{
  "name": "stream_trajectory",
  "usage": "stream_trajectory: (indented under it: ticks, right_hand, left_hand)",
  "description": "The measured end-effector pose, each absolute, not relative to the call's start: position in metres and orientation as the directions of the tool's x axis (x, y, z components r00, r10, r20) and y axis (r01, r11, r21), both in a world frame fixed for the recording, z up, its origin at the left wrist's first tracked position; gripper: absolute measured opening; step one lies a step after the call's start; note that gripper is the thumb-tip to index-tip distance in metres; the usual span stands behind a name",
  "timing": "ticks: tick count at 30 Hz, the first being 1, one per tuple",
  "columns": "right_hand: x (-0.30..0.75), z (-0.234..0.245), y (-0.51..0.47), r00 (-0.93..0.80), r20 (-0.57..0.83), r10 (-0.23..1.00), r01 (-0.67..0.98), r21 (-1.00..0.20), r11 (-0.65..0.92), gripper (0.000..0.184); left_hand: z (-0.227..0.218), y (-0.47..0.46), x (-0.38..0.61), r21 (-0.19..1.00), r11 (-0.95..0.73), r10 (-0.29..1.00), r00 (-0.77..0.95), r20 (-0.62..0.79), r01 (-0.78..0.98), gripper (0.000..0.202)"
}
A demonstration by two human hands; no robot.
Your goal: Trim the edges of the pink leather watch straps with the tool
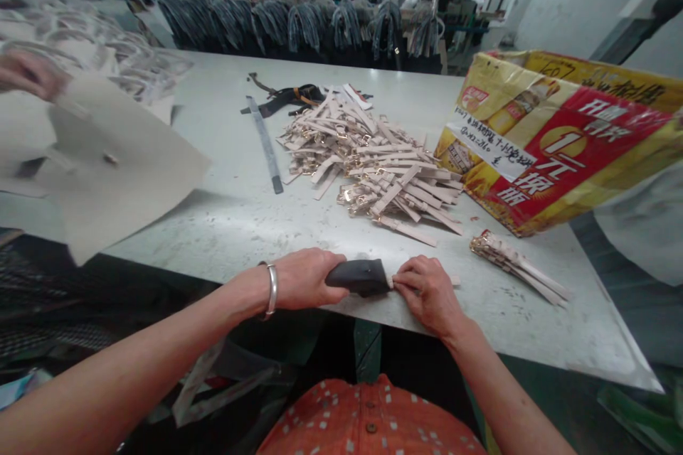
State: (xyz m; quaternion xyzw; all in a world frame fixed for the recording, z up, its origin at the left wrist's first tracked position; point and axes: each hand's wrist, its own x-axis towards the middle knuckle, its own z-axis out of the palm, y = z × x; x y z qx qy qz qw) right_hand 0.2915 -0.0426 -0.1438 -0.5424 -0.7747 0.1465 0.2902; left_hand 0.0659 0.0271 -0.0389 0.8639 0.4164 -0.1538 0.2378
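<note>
My left hand (304, 279), with a silver bangle on the wrist, is closed round a dark block-shaped tool (358, 276) at the near edge of the table (235, 220). My right hand (427, 291) presses its fingers down on a beige strap (452, 280) that runs under the tool's right end. A large heap of beige buckled straps (373, 167) lies in the middle of the table beyond my hands. A small tied bundle of straps (512, 263) lies to the right of my right hand.
A yellow and red cardboard box (555, 135) stands at the right. A long grey metal ruler (267, 146) and dark straps (291, 96) lie behind the heap. At far left another person's hand (29, 75) holds large beige cut sheets (117, 156). Racks of hanging dark straps (304, 25) line the back.
</note>
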Motion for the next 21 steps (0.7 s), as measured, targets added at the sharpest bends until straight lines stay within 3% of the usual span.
stream_trajectory:
  ticks: [4, 7, 12, 15, 18, 21]
  right_hand:
    - [0.286, -0.139, -0.044, -0.254, 0.262, 0.931, 0.79, -0.499, 0.356, 0.01]
    - [0.282, -0.139, -0.04, -0.226, 0.181, 0.957, 0.759, -0.584, 0.289, 0.009]
    - [0.284, -0.125, -0.033, -0.242, 0.102, 0.965, 0.441, -0.874, 0.203, 0.017]
    - [0.289, -0.113, -0.034, -0.204, 0.106, 0.973, 0.275, -0.948, 0.161, 0.018]
    - [0.294, -0.116, -0.04, -0.139, 0.161, 0.977, 0.369, -0.907, 0.202, 0.008]
    - [0.299, -0.134, -0.046, -0.13, 0.209, 0.969, 0.583, -0.775, 0.246, 0.019]
  left_hand:
    - [-0.037, 0.026, 0.066, 0.271, -0.535, 0.653, 0.595, -0.469, 0.8, 0.021]
    - [-0.037, 0.025, 0.068, 0.271, -0.543, 0.651, 0.602, -0.462, 0.795, 0.022]
    - [-0.039, 0.023, 0.07, 0.282, -0.537, 0.657, 0.604, -0.452, 0.795, 0.021]
    - [-0.039, 0.022, 0.07, 0.306, -0.533, 0.649, 0.613, -0.451, 0.789, 0.021]
    - [-0.039, 0.021, 0.068, 0.315, -0.541, 0.64, 0.625, -0.447, 0.78, 0.022]
    - [-0.039, 0.022, 0.065, 0.302, -0.543, 0.643, 0.619, -0.451, 0.784, 0.023]
